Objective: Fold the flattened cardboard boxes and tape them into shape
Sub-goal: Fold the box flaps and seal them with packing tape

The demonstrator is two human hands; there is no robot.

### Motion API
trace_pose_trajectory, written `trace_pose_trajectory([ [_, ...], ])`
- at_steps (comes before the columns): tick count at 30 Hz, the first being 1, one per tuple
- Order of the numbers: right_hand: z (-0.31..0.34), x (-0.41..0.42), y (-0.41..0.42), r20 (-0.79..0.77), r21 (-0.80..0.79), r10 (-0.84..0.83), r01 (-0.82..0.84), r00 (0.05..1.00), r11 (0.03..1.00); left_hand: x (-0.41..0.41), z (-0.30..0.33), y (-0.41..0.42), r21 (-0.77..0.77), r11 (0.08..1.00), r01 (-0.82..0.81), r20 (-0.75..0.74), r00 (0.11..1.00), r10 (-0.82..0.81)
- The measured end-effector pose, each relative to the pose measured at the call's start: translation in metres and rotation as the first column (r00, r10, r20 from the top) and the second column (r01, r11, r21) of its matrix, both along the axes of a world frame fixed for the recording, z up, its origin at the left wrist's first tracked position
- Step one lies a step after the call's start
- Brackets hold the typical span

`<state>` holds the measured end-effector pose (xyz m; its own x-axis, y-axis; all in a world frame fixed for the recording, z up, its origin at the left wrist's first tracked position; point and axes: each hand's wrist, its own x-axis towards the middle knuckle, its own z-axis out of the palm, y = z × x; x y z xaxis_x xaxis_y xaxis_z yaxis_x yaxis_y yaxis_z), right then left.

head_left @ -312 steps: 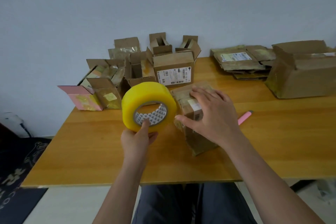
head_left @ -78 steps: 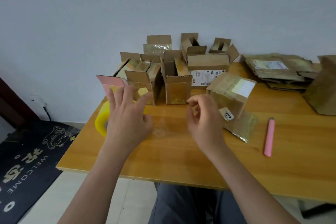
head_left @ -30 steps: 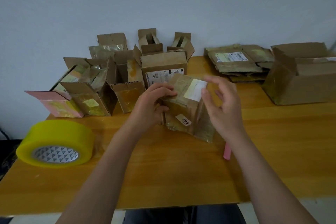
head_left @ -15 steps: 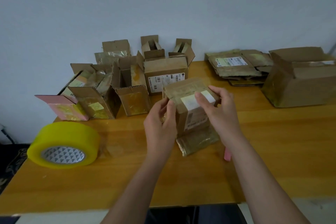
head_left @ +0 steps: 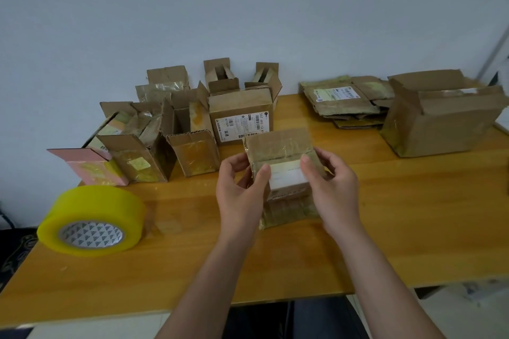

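surface: i see a wooden table against a pale wall
step: i judge one small box is being pressed into shape after taping
left hand: grasping the box's left side, thumb on top
right hand: grasping its right side
location: box held just above the table, centre
look: worn brown cardboard, glossy tape, white label
next: needs the tape roll lying to the left, or the flat boxes at the back

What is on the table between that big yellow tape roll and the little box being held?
Nothing: in the head view only bare wooden table separates the tape roll from the small box and the left hand.
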<state>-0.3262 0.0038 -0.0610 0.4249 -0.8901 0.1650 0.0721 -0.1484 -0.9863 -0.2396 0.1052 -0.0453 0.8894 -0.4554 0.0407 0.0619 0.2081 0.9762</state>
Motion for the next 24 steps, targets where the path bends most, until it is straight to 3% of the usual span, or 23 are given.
trace_pose_trajectory([
  [5, 0.003, -0.008, 0.001, 0.009, 0.102, -0.016, 0.015, 1.000, 0.995, -0.002, 0.001, 0.003, 0.055, 0.998, -0.034, 0.050, 0.998, 0.032],
  [9, 0.010, 0.006, 0.009, -0.311, -0.209, -0.124, 0.060, 0.942, 0.976, -0.008, 0.010, -0.004, 0.239, 0.936, -0.257, 0.304, 0.936, 0.180],
  [11, 0.015, 0.013, 0.013, -0.365, -0.271, -0.206, 0.108, 0.908, 0.956, -0.010, 0.014, -0.006, 0.292, 0.894, -0.340, 0.363, 0.904, 0.225],
  [24, -0.005, 0.015, 0.002, -0.135, -0.421, -0.290, 0.210, 0.947, 0.882, -0.007, 0.000, -0.005, 0.170, 0.928, -0.330, 0.343, 0.903, 0.258],
])
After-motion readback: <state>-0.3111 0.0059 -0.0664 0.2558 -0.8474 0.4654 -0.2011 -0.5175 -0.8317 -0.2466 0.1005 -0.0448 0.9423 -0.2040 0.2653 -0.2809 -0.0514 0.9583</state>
